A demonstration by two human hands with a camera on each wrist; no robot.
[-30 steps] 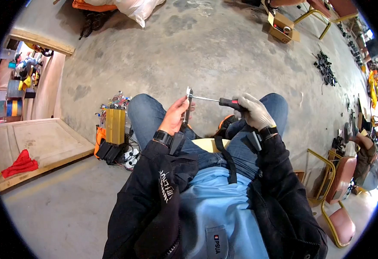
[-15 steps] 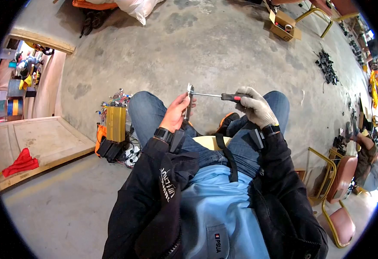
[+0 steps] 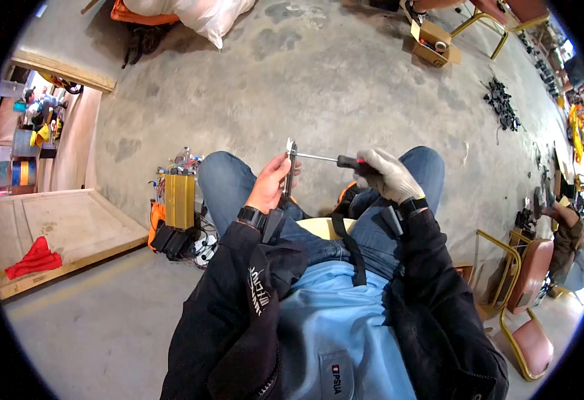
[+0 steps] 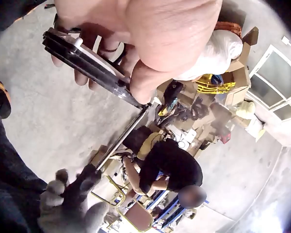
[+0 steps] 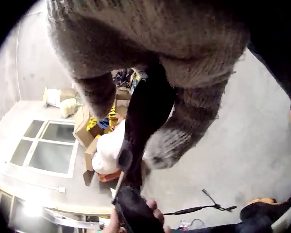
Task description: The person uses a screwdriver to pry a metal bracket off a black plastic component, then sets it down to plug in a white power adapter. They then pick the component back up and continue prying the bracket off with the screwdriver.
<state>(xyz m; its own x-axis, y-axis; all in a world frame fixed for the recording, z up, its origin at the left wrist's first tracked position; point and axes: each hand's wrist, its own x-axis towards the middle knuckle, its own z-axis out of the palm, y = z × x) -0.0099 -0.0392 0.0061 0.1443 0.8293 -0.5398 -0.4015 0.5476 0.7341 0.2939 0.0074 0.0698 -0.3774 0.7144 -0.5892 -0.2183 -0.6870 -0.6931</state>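
Between my knees (image 3: 222, 175), my left hand (image 3: 272, 181) pinches the black part (image 4: 87, 72); my gloved right hand (image 3: 390, 175) grips the screwdriver (image 3: 340, 161), tip at the part's end. Part looks light, stiff, maybe slick: best held by its long edges.

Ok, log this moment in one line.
left hand: holds dark part | gloved right hand: grips screwdriver | tip: at part's end

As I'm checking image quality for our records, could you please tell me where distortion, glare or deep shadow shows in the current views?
Head view: fisheye curvature inside a black rim, with overexposed light at the right edge; left wrist: glare at lower right; right wrist: glare at lower left, and the screwdriver handle almost black in shadow.
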